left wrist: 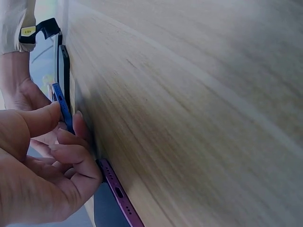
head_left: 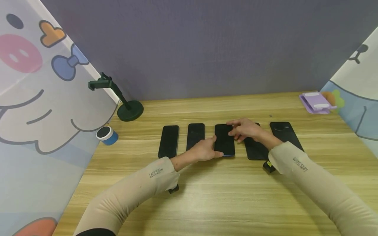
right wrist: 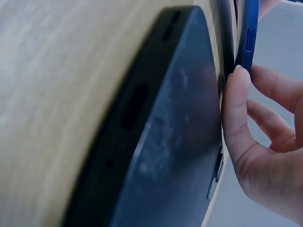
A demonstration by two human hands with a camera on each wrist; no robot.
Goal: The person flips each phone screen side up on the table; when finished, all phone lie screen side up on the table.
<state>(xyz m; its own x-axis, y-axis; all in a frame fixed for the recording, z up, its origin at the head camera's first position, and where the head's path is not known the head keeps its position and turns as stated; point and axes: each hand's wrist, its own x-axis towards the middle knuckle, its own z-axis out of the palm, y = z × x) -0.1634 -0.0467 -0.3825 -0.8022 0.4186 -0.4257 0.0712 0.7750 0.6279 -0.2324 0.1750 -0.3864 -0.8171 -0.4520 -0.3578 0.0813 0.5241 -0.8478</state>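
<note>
A phone with a black face and blue edge (head_left: 224, 141) is at the middle of a row of phones, between both hands. My left hand (head_left: 205, 150) holds its left and lower edge, the thumb near the bottom corner; in the left wrist view the blue edge (left wrist: 65, 106) sits between thumb and curled fingers. My right hand (head_left: 244, 128) pinches the upper right corner. In the right wrist view thumb and finger meet at the blue side (right wrist: 248, 40), which stands slightly off the table. Beneath the left hand lies a purple-edged phone (left wrist: 120, 194).
Black phones flank it: one at far left (head_left: 169, 141), one partly under the right forearm (head_left: 254, 149), one at right with a round camera (head_left: 284, 132). Behind stand a dark green stand (head_left: 130, 110), a blue-white jar (head_left: 110, 137) and a purple holder (head_left: 317, 102).
</note>
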